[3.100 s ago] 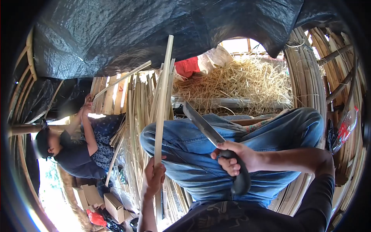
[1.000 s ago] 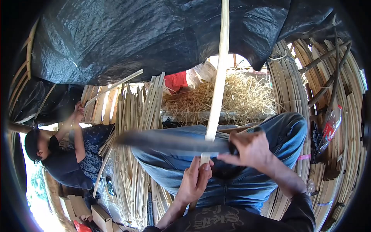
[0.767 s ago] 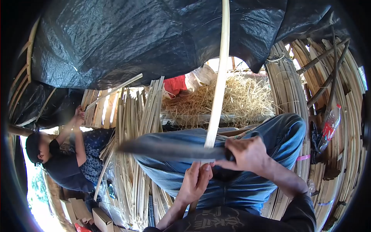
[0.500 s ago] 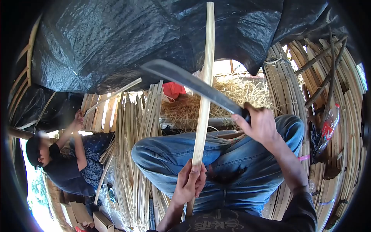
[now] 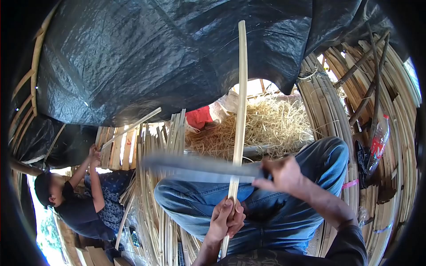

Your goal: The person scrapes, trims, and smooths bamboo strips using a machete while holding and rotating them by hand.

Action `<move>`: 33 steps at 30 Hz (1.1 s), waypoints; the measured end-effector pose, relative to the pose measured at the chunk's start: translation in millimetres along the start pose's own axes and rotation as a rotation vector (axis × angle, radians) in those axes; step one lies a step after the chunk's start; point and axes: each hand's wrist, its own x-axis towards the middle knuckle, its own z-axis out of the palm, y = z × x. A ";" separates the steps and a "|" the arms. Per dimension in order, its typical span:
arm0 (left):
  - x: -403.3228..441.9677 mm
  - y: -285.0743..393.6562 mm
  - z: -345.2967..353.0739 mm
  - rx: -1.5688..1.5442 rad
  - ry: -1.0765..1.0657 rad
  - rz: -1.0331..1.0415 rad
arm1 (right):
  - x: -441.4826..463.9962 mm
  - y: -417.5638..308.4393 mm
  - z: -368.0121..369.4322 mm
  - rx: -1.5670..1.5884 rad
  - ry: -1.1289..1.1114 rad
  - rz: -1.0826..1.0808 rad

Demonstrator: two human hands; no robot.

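Observation:
My left hand (image 5: 227, 218) is wrapped round the lower part of a long pale bamboo strip (image 5: 241, 97), which stands nearly upright in front of me. In my right hand (image 5: 284, 176) is the dark handle of a machete (image 5: 195, 168). Its long blade points left and crosses the strip a little above my left hand; motion blurs it. Whether the edge bites into the strip I cannot tell. Both of my legs (image 5: 284, 208), in blue jeans, are folded beneath the strip.
Split bamboo strips (image 5: 148, 190) lie in a bundle to the left, with tied bundles (image 5: 326, 106) at the right. A co-worker (image 5: 84, 204) at the left holds another strip (image 5: 131, 127). Straw (image 5: 266, 124), a plastic bottle (image 5: 379, 144) and a black tarp (image 5: 168, 57) surround me.
The machete has swung down along the strip, from well above my left hand to just over it. The strip's top sits lower in view, and the view has shifted slightly.

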 end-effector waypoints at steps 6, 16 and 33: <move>-10.0 0.7 -0.9 0.143 0.083 -0.021 | 10.2 13.8 -1.7 -0.048 0.057 0.060; 0.4 -4.2 5.4 0.249 0.127 -0.084 | 5.8 7.9 9.3 -0.001 0.112 -0.235; -65.6 -13.7 -26.9 0.017 0.056 -0.121 | 11.3 56.9 -15.0 -0.165 0.167 0.059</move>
